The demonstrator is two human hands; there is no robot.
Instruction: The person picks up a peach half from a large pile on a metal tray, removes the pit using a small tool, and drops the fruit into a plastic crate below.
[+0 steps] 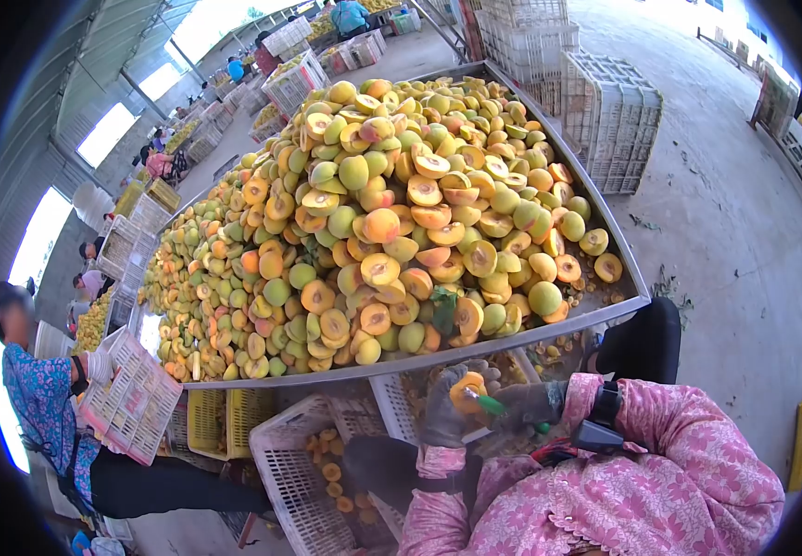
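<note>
My left hand, in a dark grey glove, is closed around a peach half with its orange cut face turned up. In my right hand, also gloved, is a small tool with a green handle. The tool's tip meets the cut face of the peach half; its exact shape is too small to tell. Just beyond my hands rises a big heap of peaches, many halved, on a metal-rimmed table. Below left of my hands stands a white plastic crate with several peach halves in it.
Yellow crates sit under the table edge. At left a co-worker in a blue patterned top holds a pinkish crate. Stacked grey crates stand beyond the table at right. Other people and crates line the far left.
</note>
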